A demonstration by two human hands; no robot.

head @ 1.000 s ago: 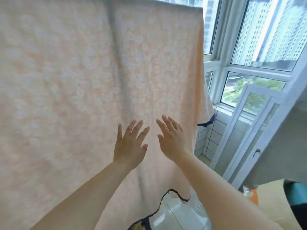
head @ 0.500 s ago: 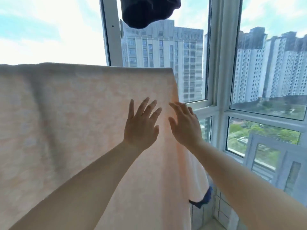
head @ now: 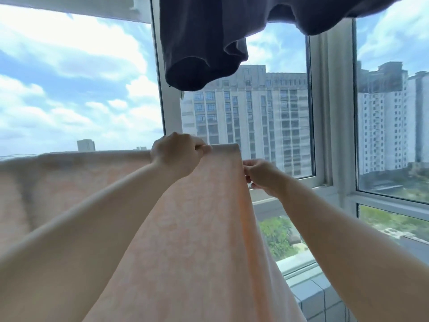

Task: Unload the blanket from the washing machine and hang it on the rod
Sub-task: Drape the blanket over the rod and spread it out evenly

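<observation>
1. Nearest me, two bare forearms reach up and forward, one on each side of the hanging cloth.
2. The pale peach, faintly patterned blanket [head: 190, 240] is already draped over the rod, which lies hidden under its top fold; the cloth falls toward us.
3. The left hand [head: 177, 153] has its grip curled over the top fold near the right corner.
4. The right hand [head: 262, 176] pinches the blanket's right side edge just below that corner.
5. Risk, as I judge it: a hard sideways tug could slide the cloth unevenly along the rod and let one side drop.
6. Above hangs a dark grey garment [head: 204, 43], well clear.
7. Beyond stand the white-framed windows [head: 311, 112].
</observation>
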